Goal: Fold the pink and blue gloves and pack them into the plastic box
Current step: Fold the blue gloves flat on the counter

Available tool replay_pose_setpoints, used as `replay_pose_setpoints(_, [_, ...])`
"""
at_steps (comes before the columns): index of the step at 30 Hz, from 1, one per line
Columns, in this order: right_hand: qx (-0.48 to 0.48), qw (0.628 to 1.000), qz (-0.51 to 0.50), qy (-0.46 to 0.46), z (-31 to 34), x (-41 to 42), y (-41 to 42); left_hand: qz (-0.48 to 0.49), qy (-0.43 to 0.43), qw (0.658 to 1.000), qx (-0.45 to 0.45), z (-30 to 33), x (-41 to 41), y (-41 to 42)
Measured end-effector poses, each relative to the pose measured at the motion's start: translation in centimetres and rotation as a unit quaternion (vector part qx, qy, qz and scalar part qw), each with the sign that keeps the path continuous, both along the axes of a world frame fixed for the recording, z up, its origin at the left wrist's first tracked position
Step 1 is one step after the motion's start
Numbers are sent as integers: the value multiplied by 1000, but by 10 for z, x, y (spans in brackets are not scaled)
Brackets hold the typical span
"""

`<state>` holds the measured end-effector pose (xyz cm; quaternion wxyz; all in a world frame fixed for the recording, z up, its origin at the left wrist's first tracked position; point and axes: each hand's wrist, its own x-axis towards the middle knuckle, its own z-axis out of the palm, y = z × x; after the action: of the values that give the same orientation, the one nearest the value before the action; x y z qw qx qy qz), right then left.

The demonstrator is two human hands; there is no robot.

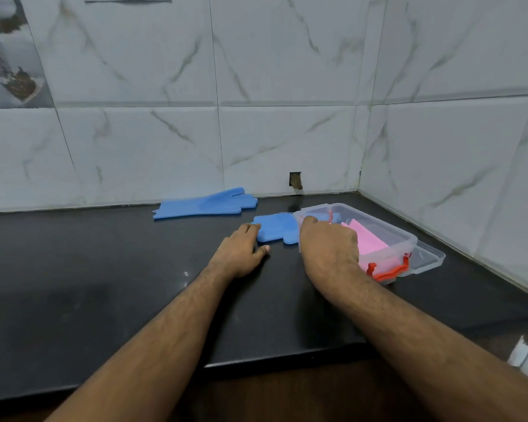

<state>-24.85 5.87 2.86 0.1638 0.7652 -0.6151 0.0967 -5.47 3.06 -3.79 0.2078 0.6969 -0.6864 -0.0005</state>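
Behind, flat blue glove (206, 203) lies against tiled wall (256, 132).

I see a dark glossy countertop (104, 269) carrying a flat blue glove (205, 204) by the wall, a folded blue glove (275, 231) touching the clear plastic box (387, 236), whose lid (430, 258) lies just beside it

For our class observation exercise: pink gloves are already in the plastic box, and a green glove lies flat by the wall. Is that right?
Not quite. The head view shows the flat glove by the wall is blue, not green. The rest holds: pink gloves are already in the plastic box.
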Motion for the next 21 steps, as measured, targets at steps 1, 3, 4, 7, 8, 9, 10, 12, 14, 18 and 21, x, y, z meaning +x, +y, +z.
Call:
replay_pose_setpoints(1, [-1, 1000, -5, 0, 0, 2, -2, -1, -2, 1000, 1, 0, 2, -4])
replay_pose_setpoints(3, [-28, 999, -12, 22, -3, 7, -5, -7, -15, 1000, 0, 0, 4, -12])
replay_pose_setpoints(4, [-57, 997, -8, 46, -6, 9, -6, -10, -21, 1000, -3, -1, 5, -16])
replay_pose_setpoints(7, [-156, 982, 50, 93, -22, 21, -4, -8, -26, 999, -23, -1, 9, -28])
replay_pose_setpoints(8, [-169, 977, 87, 94, -30, 26, -4, -5, -24, 999, -35, -1, 10, -32])
replay_pose_setpoints(9, [-170, 973, 127, 92, -38, 31, -5, 0, -23, 999, -45, 0, 10, -35])
replay_pose_setpoints(10, [-162, 969, 162, 87, -44, 36, -7, 5, -23, 998, -52, 1, 10, -38])
replay_pose_setpoints(12, [-130, 969, 198, 66, -50, 43, -15, 13, -36, 998, -57, 1, 8, -42])
replay_pose_setpoints(14, [-94, 974, 202, 40, -51, 47, -26, 22, -39, 997, -64, 0, 7, -44])
replay_pose_setpoints(18, [-33, 982, 178, -57, -57, 54, -46, 72, 27, 989, -125, 9, 15, -39])
replay_pose_setpoints(21, [3, 977, 172, -127, -60, 63, -61, 104, 85, 969, -209, 21, 24, -31])
